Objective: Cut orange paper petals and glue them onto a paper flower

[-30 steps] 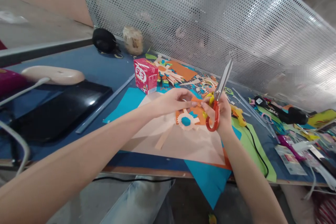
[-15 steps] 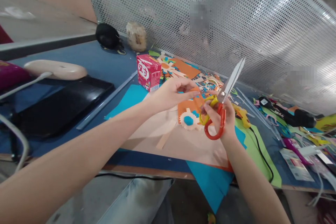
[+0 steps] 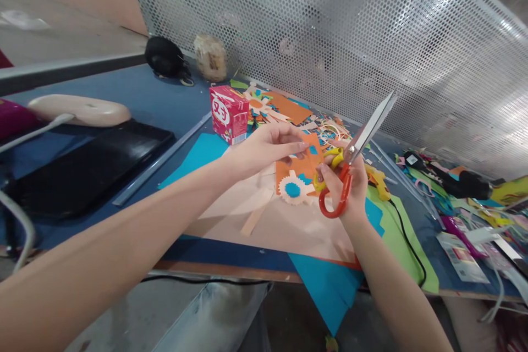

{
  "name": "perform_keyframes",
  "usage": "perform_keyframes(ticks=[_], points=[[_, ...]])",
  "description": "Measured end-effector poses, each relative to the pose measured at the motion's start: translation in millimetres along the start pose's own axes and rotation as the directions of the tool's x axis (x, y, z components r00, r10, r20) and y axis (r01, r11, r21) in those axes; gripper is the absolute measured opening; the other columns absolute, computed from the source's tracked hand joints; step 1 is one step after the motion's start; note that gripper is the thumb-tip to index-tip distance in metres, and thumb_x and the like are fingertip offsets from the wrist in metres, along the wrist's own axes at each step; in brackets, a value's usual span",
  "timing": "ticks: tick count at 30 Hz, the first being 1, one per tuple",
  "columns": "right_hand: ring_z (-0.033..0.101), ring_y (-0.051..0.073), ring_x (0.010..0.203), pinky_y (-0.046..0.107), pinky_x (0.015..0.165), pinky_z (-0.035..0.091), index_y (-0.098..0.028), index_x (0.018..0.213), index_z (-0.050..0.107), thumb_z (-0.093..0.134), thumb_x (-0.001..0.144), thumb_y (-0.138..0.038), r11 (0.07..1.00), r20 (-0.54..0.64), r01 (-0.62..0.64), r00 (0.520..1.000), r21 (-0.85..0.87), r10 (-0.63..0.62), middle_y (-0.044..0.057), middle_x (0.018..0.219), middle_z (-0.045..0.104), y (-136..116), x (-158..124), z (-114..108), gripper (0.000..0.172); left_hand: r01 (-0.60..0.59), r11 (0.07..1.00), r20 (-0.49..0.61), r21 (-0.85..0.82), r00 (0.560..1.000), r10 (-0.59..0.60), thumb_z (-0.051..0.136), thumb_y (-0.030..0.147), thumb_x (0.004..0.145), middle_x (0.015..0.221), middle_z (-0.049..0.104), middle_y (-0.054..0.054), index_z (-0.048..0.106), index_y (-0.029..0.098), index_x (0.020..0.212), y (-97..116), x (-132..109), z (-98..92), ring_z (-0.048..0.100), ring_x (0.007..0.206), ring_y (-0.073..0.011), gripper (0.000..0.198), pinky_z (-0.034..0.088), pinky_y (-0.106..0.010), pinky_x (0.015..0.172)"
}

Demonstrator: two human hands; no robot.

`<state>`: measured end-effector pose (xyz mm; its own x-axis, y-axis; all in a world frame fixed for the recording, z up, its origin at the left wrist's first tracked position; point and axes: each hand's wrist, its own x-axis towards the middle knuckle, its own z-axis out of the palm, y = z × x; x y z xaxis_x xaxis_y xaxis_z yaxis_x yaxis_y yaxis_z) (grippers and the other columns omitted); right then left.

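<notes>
Orange paper piece (image 3: 317, 158) is held up at centre of frame, over the work sheets; pinched between thumb and fingers of the left hand (image 3: 274, 143). Compared with half a second ago, it has been turned flatter to the camera, and a blue spot is now seen in it; hole or patch, cannot tell. Scissors (image 3: 350, 153) are grasped by the handles, fingers of the right hand (image 3: 353, 184) closed around them, right of centre. Blades have been tipped a bit further toward upper right since then; pointed away from the paper. Whether the right fingertips touch the orange piece cannot be told.

Just below, a jagged pale flower cutout (image 3: 292, 190) with blue centre is left unmoved, partly over an orange sheet (image 3: 291, 168). Underneath, a large pale sheet (image 3: 305, 236) is spread, pale strip (image 3: 254, 217) on it; room for the hands is offered there, lower centre.

Table edge (image 3: 231, 270) is run across the lower frame, crossed by a hanging blue sheet (image 3: 325, 291). Left side is bounded by a pink box (image 3: 229, 115) and clear rod (image 3: 165, 159), right by a yellow glue gun (image 3: 378, 182), top by scraps (image 3: 330, 131) and mesh panel (image 3: 309, 11).
</notes>
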<state>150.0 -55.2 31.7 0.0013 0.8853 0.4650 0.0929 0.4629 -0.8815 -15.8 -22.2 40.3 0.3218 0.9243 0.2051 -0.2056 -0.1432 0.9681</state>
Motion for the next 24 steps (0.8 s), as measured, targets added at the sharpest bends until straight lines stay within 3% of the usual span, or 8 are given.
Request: perform_keyframes(ticks=[9,13,17,20,24], points=[[0.059,0.014,0.062,0.031,0.055,0.049,-0.028,0.098,0.042,0.067,0.073,-0.039,1.000,0.100,-0.007,0.995,-0.024,0.009,-0.007,0.066,0.052,-2,-2,-1,0.036,-0.177,0.980,-0.135,0.094,0.973,0.189,0.069,0.025,0.070,0.068,0.063,0.001,0.062,0.015,0.076,4,1,-1.9,0.053,0.054,-0.0057,0.014,0.044,-0.019,0.052],[0.055,0.011,0.061,0.027,0.052,0.046,-0.028,0.097,0.037,0.066,0.075,-0.037,1.000,0.169,0.000,0.986,0.000,0.000,-0.007,0.072,0.052,0,0,-6,0.038,-0.247,0.969,-0.234,0.012,0.942,0.242,0.069,0.020,0.067,0.065,0.062,0.002,0.062,0.015,0.074,8,1,-2.3,0.051,0.051,-0.0056,0.011,0.043,-0.020,0.050],[0.047,0.008,0.054,0.023,0.050,0.040,-0.029,0.102,0.037,0.071,0.069,-0.030,0.991,0.253,-0.088,0.961,-0.103,0.111,-0.009,0.068,0.047,-3,2,-17,0.047,-0.344,0.933,-0.300,-0.100,0.905,0.302,0.068,0.017,0.068,0.065,0.061,0.003,0.061,0.017,0.074,11,1,-3.7,0.053,0.053,-0.0064,0.009,0.044,-0.020,0.051],[0.048,0.009,0.058,0.024,0.056,0.042,-0.029,0.108,0.038,0.070,0.069,-0.027,0.977,0.271,-0.085,0.953,-0.193,0.136,-0.009,0.069,0.048,-3,4,-23,0.051,-0.356,0.927,-0.332,-0.116,0.894,0.302,0.066,0.019,0.071,0.065,0.061,0.003,0.061,0.018,0.075,15,0,-4.4,0.053,0.053,-0.0069,0.007,0.046,-0.022,0.052],[0.049,0.011,0.061,0.022,0.052,0.043,-0.031,0.110,0.042,0.068,0.070,-0.035,0.990,0.321,-0.081,0.940,-0.119,0.116,-0.006,0.071,0.050,-2,2,-21,0.048,-0.359,0.931,-0.355,-0.061,0.880,0.316,0.061,0.023,0.075,0.066,0.060,0.002,0.058,0.020,0.077,22,-4,-4.6,0.054,0.055,-0.0081,0.004,0.045,-0.024,0.053]])
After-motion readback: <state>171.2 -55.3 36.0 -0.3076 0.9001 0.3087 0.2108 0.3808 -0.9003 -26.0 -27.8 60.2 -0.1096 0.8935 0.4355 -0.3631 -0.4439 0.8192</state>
